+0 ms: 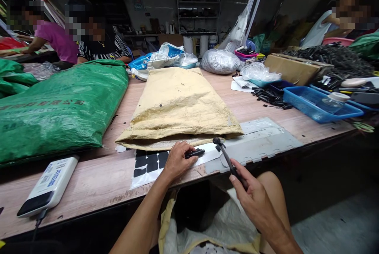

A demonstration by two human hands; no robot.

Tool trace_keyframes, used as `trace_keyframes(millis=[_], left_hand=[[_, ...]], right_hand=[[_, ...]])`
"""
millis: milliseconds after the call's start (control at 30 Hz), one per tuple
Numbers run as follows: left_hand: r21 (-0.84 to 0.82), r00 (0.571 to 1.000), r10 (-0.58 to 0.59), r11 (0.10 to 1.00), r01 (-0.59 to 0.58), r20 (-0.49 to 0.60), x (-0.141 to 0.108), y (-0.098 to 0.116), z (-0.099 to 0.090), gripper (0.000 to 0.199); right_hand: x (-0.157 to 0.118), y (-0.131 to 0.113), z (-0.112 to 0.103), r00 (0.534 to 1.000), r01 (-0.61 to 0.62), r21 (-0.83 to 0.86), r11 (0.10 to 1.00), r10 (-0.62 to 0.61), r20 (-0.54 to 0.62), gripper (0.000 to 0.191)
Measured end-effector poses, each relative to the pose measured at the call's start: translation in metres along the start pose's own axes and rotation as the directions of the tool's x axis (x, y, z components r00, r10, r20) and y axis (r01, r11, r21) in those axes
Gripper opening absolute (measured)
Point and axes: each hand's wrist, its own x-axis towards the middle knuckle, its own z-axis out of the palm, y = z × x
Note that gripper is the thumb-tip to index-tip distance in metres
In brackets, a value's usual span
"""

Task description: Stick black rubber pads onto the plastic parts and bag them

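Note:
My left hand (180,160) rests at the table's front edge, fingers closed around a short black rod-like part (194,153) that lies low over a white sheet. Under and left of that hand is a sheet of black stickers (152,162), partly covered by my wrist. My right hand (251,190) grips the dark handle of a hammer-like tool (227,160). Its grey shaft slants up and left to a dark, rounded head, above a grey flat mat (257,143) and apart from the black part. In my lap, below both hands, hangs an open woven sack (213,230).
A beige sack (180,100) lies just beyond my hands, with a green sack (56,108) to its left. A white power bank (50,185) with a cable sits front left. On the right are a blue tray (314,106) and black parts (325,62). Several people sit around.

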Motion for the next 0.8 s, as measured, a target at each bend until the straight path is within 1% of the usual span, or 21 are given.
trace_keyframes(millis=[133, 233, 400, 567, 800], left_hand=[[-0.007, 1.000, 0.005, 1.000, -0.004, 0.016, 0.000, -0.001, -0.001, 0.011], [-0.007, 1.000, 0.007, 1.000, -0.007, 0.026, 0.000, -0.001, -0.001, 0.012], [-0.010, 1.000, 0.013, 1.000, -0.013, 0.021, -0.001, -0.002, -0.001, 0.013], [-0.010, 0.999, 0.025, 1.000, -0.025, 0.027, -0.002, -0.002, 0.000, 0.015], [0.022, 0.999, 0.034, 0.999, -0.035, 0.033, 0.001, -0.004, 0.000, 0.015]], right_hand=[[0.002, 0.029, -0.011, 0.998, -0.053, -0.150, 0.987, 0.047, -0.042, 0.051], [0.001, 0.038, -0.015, 0.999, -0.038, -0.232, 0.972, 0.030, -0.037, 0.051], [0.002, 0.032, -0.016, 1.000, 0.008, -0.328, 0.945, -0.014, -0.016, 0.052], [0.001, 0.027, -0.018, 1.000, 0.009, -0.412, 0.911, -0.011, -0.002, 0.053], [0.001, 0.023, -0.019, 0.999, 0.032, -0.428, 0.903, -0.043, -0.018, 0.052]])
